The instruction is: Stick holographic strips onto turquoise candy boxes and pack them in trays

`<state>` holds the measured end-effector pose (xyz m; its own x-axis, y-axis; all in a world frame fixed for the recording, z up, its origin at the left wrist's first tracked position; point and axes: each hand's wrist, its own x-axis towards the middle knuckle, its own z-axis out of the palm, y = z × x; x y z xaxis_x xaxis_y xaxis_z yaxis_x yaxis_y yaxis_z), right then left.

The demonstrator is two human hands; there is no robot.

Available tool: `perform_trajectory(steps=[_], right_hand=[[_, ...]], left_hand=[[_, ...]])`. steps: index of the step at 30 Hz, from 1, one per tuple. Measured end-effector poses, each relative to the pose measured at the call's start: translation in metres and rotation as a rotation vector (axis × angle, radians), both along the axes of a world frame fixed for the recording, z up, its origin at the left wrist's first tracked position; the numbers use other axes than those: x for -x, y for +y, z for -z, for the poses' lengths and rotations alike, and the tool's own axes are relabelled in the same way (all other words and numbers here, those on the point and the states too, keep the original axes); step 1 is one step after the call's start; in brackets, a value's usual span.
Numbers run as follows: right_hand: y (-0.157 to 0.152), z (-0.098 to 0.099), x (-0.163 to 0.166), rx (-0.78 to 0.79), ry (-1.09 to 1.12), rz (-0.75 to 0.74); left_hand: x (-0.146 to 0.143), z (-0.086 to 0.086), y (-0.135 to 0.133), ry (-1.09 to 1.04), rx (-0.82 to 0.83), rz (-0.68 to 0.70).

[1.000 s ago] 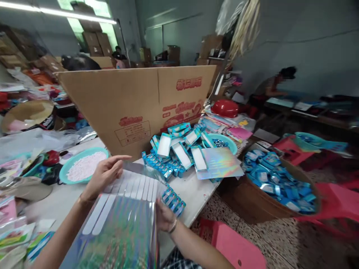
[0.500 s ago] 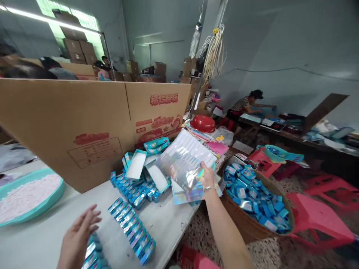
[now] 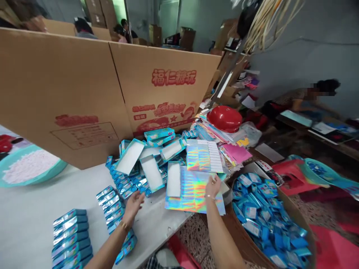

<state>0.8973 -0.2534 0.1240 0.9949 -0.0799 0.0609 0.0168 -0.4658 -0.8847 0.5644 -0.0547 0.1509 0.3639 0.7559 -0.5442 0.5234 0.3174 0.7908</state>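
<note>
My left hand (image 3: 134,205) hovers over the table's front, fingers loosely apart and holding nothing, close to a slanting row of small blue boxes (image 3: 110,209). With fingers pinched, my right hand (image 3: 213,186) is at the upper right part of a shiny rainbow-coloured sheet (image 3: 193,190). Its fingertips partly hide the grip. Another shiny sheet with white strips (image 3: 202,155) lies just behind. Left of the sheets are open shallow trays with white insides, including one upright tray (image 3: 174,179) and a tilted tray (image 3: 131,157), on a pile of blue boxes.
A tall cardboard panel (image 3: 84,86) stands behind the pile. At the left is a turquoise basin (image 3: 60,167) of pale pieces; a second row of boxes (image 3: 73,239) stands in front. A red bowl (image 3: 225,118) tops stacked papers. A round bin (image 3: 310,243) holds blue packs. A person works far right.
My view has tilted down and shifted. My left hand has moved right and forward, toward the pile. The sheets at my right hand, earlier lifted and tilted, now lie flatter at the table's edge.
</note>
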Motion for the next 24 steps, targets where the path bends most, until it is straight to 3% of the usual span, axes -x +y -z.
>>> perform_trajectory(steps=[3, 6, 9, 11, 14, 17, 19, 21, 24], right_hand=[[0.001, 0.021, 0.059, -0.038, 0.066, -0.232], [0.018, 0.03, 0.108, -0.051, 0.141, -0.484], [0.042, 0.027, 0.125, -0.037, 0.163, -0.592], [0.057, 0.023, 0.125, -0.024, 0.157, -0.646], [0.074, 0.023, 0.13, -0.022, 0.18, -0.802], [0.088, 0.028, 0.16, -0.038, 0.23, -0.984], [0.096, 0.028, 0.199, -0.03, 0.274, -1.126], [0.101, 0.022, 0.25, -0.022, 0.317, -1.28], [0.108, 0.002, 0.338, -0.027, 0.37, -1.464]], left_hand=[[-0.04, 0.008, 0.02, 0.17, -0.309, 0.039], [-0.07, 0.011, 0.031, 0.206, -0.389, 0.06], [-0.066, 0.007, 0.025, 0.201, -0.403, 0.022], [-0.039, 0.001, 0.013, 0.186, -0.415, -0.012], [0.045, -0.013, -0.007, 0.151, -0.432, -0.083], [0.17, -0.029, -0.023, 0.135, -0.498, -0.263], [0.261, -0.04, -0.029, 0.31, -0.504, -0.428], [0.343, -0.047, -0.029, 0.616, -0.441, -0.455], [0.423, -0.044, -0.009, 0.713, -0.395, -0.451]])
